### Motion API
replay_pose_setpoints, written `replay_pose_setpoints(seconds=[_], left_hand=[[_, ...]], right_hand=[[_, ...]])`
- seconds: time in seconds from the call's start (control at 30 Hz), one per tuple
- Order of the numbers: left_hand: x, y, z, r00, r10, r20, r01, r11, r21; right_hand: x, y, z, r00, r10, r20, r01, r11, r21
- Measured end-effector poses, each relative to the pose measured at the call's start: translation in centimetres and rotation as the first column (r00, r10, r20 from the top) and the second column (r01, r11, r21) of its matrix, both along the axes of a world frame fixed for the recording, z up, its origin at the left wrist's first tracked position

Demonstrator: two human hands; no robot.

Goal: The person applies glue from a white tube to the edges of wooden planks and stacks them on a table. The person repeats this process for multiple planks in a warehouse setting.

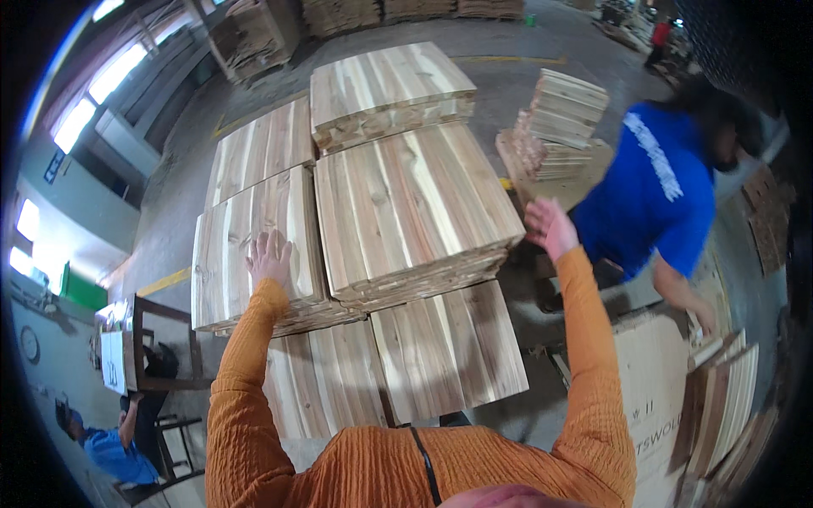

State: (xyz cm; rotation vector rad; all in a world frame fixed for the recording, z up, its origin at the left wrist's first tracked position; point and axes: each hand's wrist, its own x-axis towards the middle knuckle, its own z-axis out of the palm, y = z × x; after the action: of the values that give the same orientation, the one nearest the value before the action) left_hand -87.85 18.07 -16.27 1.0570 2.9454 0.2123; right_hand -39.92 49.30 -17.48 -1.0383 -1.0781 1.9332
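Stacks of striped wooden panels stand right in front of me. My left hand [270, 257], fingers spread, lies on the top panel of the left stack [229, 245]. Off the right side of the taller middle stack [415, 199] my right hand [550, 227] is raised, its fingers apart and holding nothing that I can see. Closer to my body, two lower panel stacks [449, 347] sit side by side. Behind the middle stack rises another high pile of panels [389, 80], with one more stack [262, 148] to its left.
At my right a person in a blue shirt [652, 186] reaches down near upright boards [728, 398] and a printed carton [648, 381]. A smaller pile of boards [567, 106] stands beyond. To the left are a wooden table [161, 339] and a seated person [118, 444].
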Motion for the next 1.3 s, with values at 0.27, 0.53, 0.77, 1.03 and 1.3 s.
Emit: replay_pose_setpoints(seconds=[0.27,0.53,0.77,1.03,1.3], left_hand=[[-0.9,0.8,-0.9,0.997,-0.056,-0.053,0.061,0.993,0.103],[-0.8,0.4,-0.9,0.989,-0.072,-0.133,0.078,0.996,0.046],[-1.3,1.4,-0.5,0.992,-0.053,-0.112,0.056,0.998,0.027],[-1.8,2.4,-1.1,0.99,-0.063,-0.13,0.064,0.998,-0.001],[-1.3,2.0,-0.4,0.982,-0.095,-0.165,0.097,0.995,0.004]], right_hand=[[-15.8,20.8,1.9,0.999,0.047,0.015,-0.048,0.998,0.03],[-25.9,27.8,-1.7,0.993,-0.011,-0.118,-0.014,0.977,-0.212],[-28.0,30.2,-3.7,0.957,-0.098,-0.273,0.038,0.975,-0.217],[-29.6,30.0,-2.5,0.946,-0.106,-0.307,0.047,0.98,-0.191],[-31.6,33.3,2.2,0.982,0.188,0.009,-0.188,0.982,-0.02]])
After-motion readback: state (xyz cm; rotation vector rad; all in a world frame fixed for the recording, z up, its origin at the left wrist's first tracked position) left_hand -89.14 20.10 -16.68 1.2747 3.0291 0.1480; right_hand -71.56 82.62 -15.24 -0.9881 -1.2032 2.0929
